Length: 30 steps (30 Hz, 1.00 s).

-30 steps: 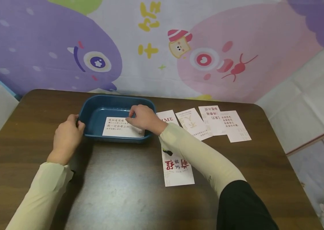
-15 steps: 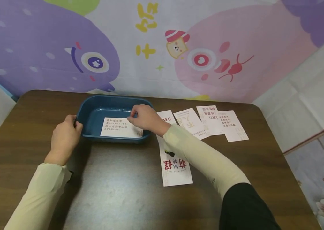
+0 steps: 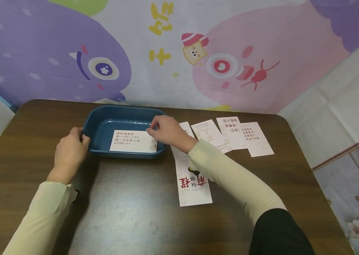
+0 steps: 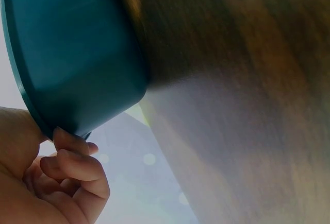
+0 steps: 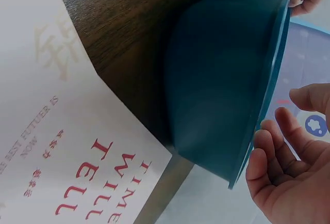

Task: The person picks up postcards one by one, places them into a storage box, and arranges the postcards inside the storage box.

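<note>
A dark blue plastic basin (image 3: 122,113) stands near the table's back edge, left of the middle in the head view. Inside it lies a white printed card (image 3: 128,141), its right end showing beside my right hand. My left hand (image 3: 70,152) pinches the basin's left rim between thumb and fingers; the left wrist view shows these fingers (image 4: 77,172) bent at the rim. Over the basin's right end is my right hand (image 3: 171,132). In the right wrist view its thumb and forefinger (image 5: 296,134) stand apart with nothing between them.
Right of the basin, two long cards lie end to end, the nearer card (image 3: 194,189) with red characters. Several more cards fan out rightward, ending with a white card (image 3: 259,140). A cartoon-printed cloth (image 3: 166,85) hangs behind the wooden table (image 3: 128,212).
My right hand has drawn back a little to the right from the card in the basin, uncovering its right end. My left hand stays at the rim. The view has shifted slightly.
</note>
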Motion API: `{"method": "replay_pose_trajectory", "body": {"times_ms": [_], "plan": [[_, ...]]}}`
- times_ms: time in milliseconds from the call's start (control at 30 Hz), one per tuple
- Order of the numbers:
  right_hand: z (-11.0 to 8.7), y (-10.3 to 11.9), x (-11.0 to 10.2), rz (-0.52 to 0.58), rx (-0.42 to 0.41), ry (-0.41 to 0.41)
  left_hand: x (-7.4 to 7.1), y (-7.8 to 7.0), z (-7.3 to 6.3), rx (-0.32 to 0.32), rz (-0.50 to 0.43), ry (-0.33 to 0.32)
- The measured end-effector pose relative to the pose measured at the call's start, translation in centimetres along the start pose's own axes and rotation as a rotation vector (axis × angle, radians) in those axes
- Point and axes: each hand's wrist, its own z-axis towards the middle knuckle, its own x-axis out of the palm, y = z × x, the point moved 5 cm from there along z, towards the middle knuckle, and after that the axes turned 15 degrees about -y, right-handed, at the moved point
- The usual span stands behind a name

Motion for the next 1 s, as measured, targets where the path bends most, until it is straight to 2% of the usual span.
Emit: {"method": "replay_pose_trajectory", "body": {"times_ms": [600, 767, 1000], "plan": [[-1.8, -2.4, -1.9, 0.047, 0.023, -0.139, 0.2, 0.0, 0.0, 0.005, 0.002, 0.009], [-2.8, -3.6, -2.3, 0.073, 0.068, -0.159, 0.2, 0.1, 0.0, 0.003, 0.008, 0.005], [-4.0, -5.7, -2.7, 0.05, 0.124, -0.187, 0.2, 0.0, 0.0, 0.012, 0.008, 0.003]]}}
